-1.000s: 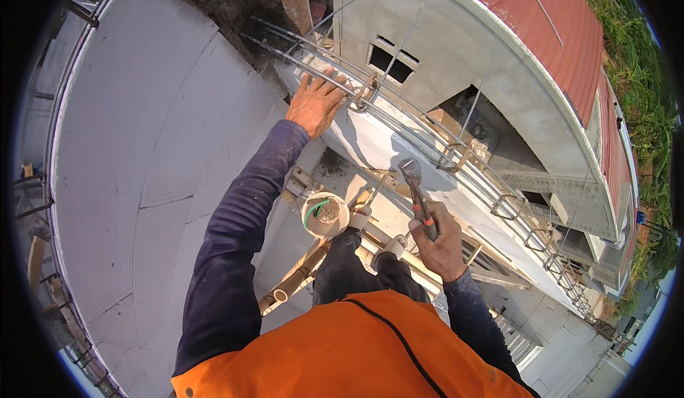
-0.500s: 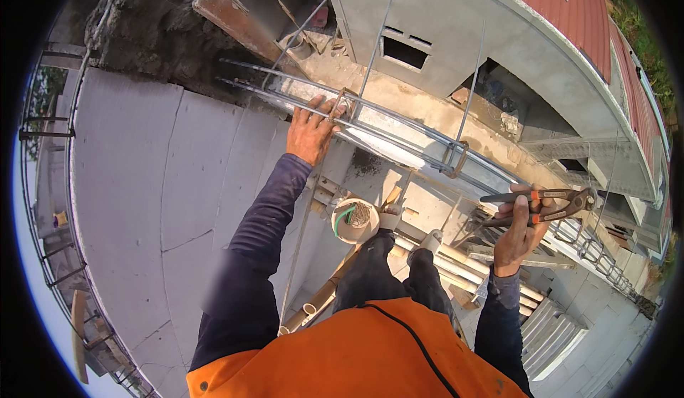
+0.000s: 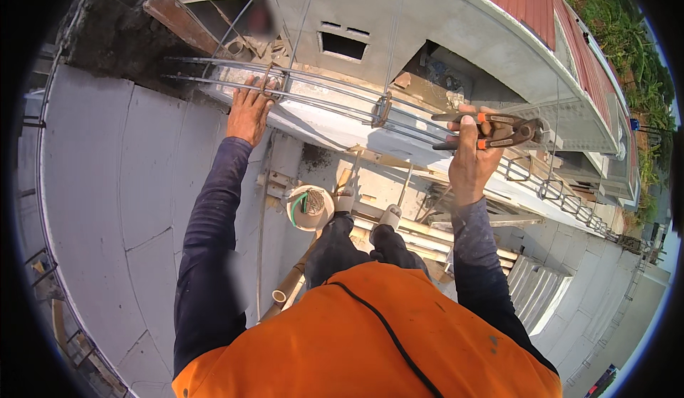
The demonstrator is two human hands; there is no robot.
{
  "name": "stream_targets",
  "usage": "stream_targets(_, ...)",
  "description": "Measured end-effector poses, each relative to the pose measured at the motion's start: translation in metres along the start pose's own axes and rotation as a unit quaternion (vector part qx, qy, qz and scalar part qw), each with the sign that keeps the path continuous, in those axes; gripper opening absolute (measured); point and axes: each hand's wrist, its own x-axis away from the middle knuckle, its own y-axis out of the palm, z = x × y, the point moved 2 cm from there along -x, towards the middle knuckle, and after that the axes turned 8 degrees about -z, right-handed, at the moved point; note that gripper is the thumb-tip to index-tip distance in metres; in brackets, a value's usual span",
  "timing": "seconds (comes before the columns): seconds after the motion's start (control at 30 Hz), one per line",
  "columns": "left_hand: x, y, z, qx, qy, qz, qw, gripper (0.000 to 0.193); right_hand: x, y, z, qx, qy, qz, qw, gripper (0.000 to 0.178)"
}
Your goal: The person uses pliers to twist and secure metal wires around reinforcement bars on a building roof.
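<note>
Crosswise, pincers (image 3: 504,141) lie in the right hand (image 3: 473,168).

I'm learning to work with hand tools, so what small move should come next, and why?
Probably turn the pincers in the right hand so their working end faces the left hand at the steel bars: that end points rightward, away from the left hand, while the handle ends point toward it.
</note>
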Motion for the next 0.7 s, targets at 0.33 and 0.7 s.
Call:
stream_targets(0.33, 0.064, -0.026, -0.007, 0.519, -0.184, 0.234, 0.801, 0.048, 0.001, -0.003, 0.043, 0.238, -0.002, -0.084, 0.968, 0.024)
stream_targets(0.7, 0.224, 0.018, 0.088, 0.546, -0.302, 0.158, 0.765, 0.048, 0.002, -0.004, 0.061, 0.372, 0.000, -0.115, 0.921, 0.041)
